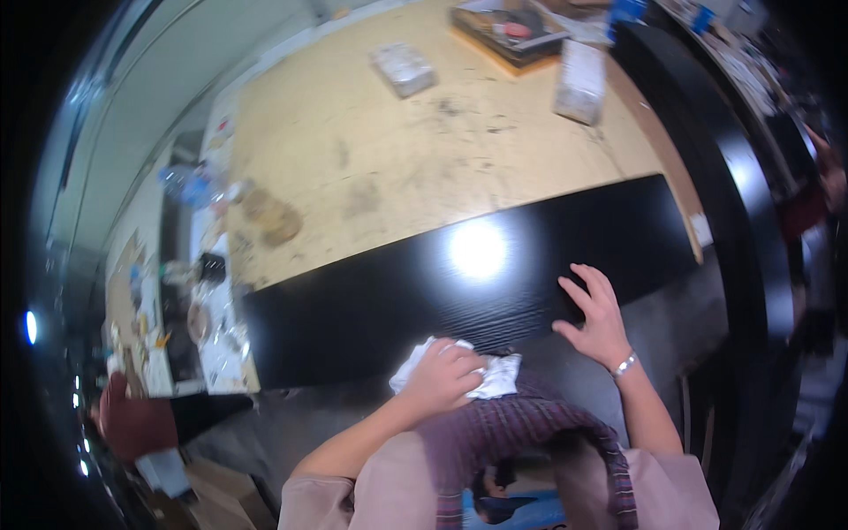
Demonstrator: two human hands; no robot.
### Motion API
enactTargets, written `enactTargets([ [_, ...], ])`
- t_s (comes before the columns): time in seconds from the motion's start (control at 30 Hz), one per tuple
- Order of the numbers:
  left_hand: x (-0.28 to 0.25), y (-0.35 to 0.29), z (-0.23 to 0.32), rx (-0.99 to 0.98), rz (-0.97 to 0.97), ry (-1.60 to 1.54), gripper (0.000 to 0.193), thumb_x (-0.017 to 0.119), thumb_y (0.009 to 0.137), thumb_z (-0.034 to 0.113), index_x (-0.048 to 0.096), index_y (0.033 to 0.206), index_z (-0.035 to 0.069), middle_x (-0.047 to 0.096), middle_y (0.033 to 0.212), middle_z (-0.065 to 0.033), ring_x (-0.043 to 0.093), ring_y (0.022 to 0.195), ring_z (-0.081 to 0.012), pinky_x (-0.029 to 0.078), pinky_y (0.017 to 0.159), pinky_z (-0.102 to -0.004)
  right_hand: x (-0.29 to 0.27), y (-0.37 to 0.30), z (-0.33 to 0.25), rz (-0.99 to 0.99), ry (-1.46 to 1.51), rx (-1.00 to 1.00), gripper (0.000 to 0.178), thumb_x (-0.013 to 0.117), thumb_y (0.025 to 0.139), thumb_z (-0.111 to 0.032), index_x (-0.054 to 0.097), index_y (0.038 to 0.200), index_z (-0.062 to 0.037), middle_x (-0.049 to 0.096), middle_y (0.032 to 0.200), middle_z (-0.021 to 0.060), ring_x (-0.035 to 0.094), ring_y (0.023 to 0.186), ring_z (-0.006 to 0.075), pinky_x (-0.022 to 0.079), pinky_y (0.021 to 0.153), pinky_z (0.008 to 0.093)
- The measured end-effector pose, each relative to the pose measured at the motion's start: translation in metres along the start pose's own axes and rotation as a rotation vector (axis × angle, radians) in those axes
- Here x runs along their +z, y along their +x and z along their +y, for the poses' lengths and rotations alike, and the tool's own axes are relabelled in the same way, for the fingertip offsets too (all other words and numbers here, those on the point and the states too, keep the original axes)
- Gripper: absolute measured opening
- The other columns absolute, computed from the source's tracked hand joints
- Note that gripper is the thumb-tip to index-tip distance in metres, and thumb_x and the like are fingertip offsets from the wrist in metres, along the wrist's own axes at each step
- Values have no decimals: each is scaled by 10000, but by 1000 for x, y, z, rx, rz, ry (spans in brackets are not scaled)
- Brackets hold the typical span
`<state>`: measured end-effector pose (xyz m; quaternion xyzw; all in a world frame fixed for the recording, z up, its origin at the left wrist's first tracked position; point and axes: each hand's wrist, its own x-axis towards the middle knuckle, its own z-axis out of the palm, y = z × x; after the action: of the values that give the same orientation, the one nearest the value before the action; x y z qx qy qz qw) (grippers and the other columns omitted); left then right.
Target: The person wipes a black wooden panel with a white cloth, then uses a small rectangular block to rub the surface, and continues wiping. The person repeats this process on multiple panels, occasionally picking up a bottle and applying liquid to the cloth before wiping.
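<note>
A long glossy black board (380, 300) lies across the near side of the table, with a bright lamp reflection near its middle. My left hand (442, 378) is closed over a crumpled white cloth (501, 375) at the board's near edge. To the right, my right hand (596, 318) hovers over or rests lightly on the board, its fingers spread and nothing in them; whether it touches the surface I cannot tell. A bracelet circles that wrist.
Beyond the board is a stained tan tabletop (353, 150). Two pale wrapped blocks (405, 69) and an open box (508, 40) sit at its far side. A clear bottle (190, 185) stands at left. Tall black panels (707, 159) rise at right. Another person's hand (830, 168) shows at far right.
</note>
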<state>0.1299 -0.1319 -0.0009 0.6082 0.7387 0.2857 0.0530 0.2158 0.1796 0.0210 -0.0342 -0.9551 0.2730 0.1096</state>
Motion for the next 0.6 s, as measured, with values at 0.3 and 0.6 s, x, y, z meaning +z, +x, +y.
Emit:
enactTargets([
  [0.3,-93,-344,0,-1445,853,667,185,698,828,82,673,988,-7,637,1013,-149,588,955,-359,468,880,-464,37,25,-57,-387,-200,-229,1055,943,533,-235,498,1488,-179,296,1619,232,288,1496,413,237,1217,573],
  [0.6,-44,-228,-12,-1016,843,674,310,723,706,39,749,980,180,704,1047,-20,610,981,-301,445,878,-420,59,13,-45,-391,-486,-291,1146,928,538,-178,385,1547,-146,192,1661,240,201,1537,417,193,1234,578],
])
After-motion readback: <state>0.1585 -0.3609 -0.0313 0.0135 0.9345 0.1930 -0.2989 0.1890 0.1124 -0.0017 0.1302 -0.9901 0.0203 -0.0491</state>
